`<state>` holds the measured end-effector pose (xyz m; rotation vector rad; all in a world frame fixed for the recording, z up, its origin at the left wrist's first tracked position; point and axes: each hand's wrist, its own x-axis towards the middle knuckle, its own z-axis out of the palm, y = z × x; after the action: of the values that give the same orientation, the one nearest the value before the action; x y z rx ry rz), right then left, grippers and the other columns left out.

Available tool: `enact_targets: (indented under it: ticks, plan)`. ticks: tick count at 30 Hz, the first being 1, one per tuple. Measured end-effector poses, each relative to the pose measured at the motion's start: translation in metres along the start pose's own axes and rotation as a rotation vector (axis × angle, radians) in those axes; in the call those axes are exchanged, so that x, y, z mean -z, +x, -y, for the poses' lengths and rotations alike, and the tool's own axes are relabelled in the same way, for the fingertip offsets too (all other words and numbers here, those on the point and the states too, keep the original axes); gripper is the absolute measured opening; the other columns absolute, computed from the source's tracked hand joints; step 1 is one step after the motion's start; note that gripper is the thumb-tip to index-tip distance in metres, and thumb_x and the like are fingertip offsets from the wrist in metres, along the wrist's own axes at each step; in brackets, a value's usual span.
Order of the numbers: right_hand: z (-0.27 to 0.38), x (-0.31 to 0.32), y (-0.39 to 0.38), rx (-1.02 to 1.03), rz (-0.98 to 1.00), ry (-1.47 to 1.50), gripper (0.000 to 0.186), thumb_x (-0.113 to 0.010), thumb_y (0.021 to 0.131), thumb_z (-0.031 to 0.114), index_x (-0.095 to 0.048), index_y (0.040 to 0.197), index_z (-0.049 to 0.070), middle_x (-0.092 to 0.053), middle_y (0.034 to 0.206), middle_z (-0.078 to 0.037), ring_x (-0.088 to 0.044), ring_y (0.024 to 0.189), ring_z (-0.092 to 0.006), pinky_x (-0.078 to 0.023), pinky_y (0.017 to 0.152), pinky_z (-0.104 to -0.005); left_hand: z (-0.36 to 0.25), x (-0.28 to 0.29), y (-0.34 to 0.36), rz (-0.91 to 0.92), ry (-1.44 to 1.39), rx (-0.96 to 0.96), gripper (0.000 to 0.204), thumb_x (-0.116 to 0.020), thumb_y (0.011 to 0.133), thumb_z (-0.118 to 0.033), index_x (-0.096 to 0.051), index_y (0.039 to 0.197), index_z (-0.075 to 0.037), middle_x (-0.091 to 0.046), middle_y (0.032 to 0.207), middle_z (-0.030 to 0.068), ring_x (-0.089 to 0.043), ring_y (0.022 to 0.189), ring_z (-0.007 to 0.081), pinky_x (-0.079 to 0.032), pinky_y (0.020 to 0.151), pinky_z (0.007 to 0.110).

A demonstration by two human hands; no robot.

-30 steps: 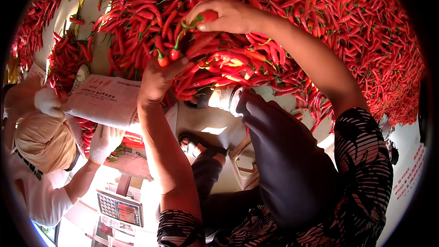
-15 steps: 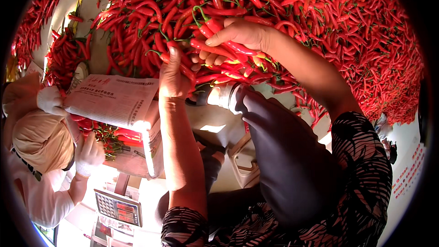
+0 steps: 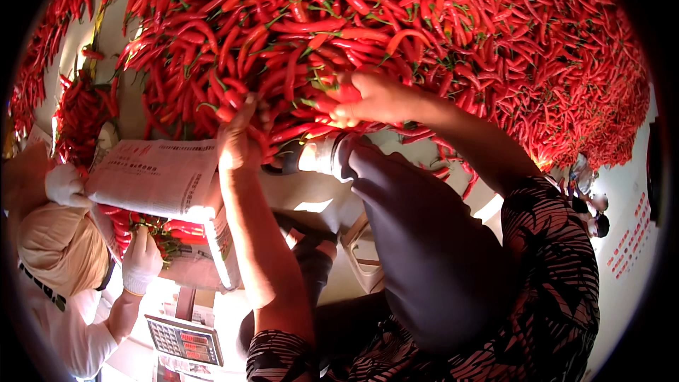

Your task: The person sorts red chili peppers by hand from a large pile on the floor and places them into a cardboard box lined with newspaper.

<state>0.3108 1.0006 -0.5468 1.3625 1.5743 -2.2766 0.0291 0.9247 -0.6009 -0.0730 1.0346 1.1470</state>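
My left hand (image 3: 237,131) is closed around a few red chili peppers (image 3: 228,112), their green stems poking out past the thumb. To its right, my right hand (image 3: 375,99) is curled with red chili peppers (image 3: 345,93) between thumb and fingers; it is slightly blurred, so I cannot tell how many. Both hands are low over the near edge of a large heap of red chili peppers (image 3: 353,0), with a gap between them. Some fingertips of each hand are hidden.
At the left, a co-worker in a beige cap (image 3: 64,244) and white gloves (image 3: 141,262) handles chilies in a box partly covered by newspaper (image 3: 152,177). A digital scale (image 3: 185,339) stands below it. My bent knee (image 3: 368,159) rises close under my right arm.
My right hand has drawn down and away from my left, and the gap between them has widened. My left hand still holds its chilies. The whole view has shifted a little.
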Motion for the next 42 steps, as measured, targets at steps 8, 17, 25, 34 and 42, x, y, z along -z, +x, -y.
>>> enact_targets:
  ticks: [8, 17, 25, 34, 42]
  plan:
    - [-0.046, -0.002, -0.056, 0.325, -0.270, -0.590, 0.038, -0.066, 0.092, 0.018, -0.059, 0.124, -0.001, -0.064, 0.112, -0.023, -0.065, 0.105, -0.0409, -0.052, 0.086, -0.0475, 0.009, -0.009, -0.006, -0.028, 0.312, 0.064, 0.034, -0.064, 0.101, -0.033, -0.067, 0.114, -0.001, -0.068, 0.077, 0.0054, -0.060, 0.062, 0.0153, -0.047, 0.057, 0.028]
    - [-0.013, 0.041, 0.028, 0.241, -0.562, -1.275, 0.039, -0.069, 0.087, 0.019, -0.062, 0.122, 0.003, -0.069, 0.108, -0.018, -0.070, 0.099, -0.0361, -0.058, 0.079, -0.0445, 0.028, -0.033, -0.003, 0.048, 0.291, 0.158, 0.026, -0.062, 0.101, -0.030, -0.069, 0.113, -0.008, -0.070, 0.081, 0.0073, -0.063, 0.066, 0.0157, -0.049, 0.062, 0.029]
    - [0.000, 0.046, 0.024, 0.144, -0.520, -1.174, 0.026, -0.061, 0.089, 0.020, -0.065, 0.105, 0.000, -0.072, 0.104, -0.020, -0.071, 0.093, -0.0354, -0.056, 0.078, -0.0462, 0.022, -0.029, 0.000, 0.111, 0.516, 0.058, 0.020, -0.064, 0.099, -0.019, -0.068, 0.107, -0.002, -0.067, 0.084, 0.0047, -0.060, 0.075, 0.0149, -0.046, 0.070, 0.029]
    - [0.044, 0.076, -0.025, -0.197, -0.223, 0.191, 0.038, -0.073, 0.090, 0.020, -0.059, 0.118, -0.001, -0.071, 0.104, -0.012, -0.070, 0.083, -0.0180, -0.059, 0.073, -0.0323, 0.031, -0.040, -0.003, 0.076, 0.383, 0.012, 0.009, -0.069, 0.095, -0.008, -0.070, 0.100, -0.001, -0.068, 0.083, 0.0041, -0.060, 0.072, 0.0124, -0.046, 0.067, 0.027]
    - [0.034, 0.088, 0.018, 0.166, -0.375, -0.245, 0.034, -0.071, 0.086, 0.017, -0.060, 0.114, 0.001, -0.070, 0.091, -0.011, -0.069, 0.079, -0.0211, -0.053, 0.069, -0.0371, 0.011, -0.070, 0.015, 0.099, 0.491, -0.214, 0.011, -0.059, 0.097, -0.007, -0.068, 0.098, -0.001, -0.059, 0.078, 0.0006, -0.049, 0.071, 0.0097, -0.038, 0.066, 0.026]
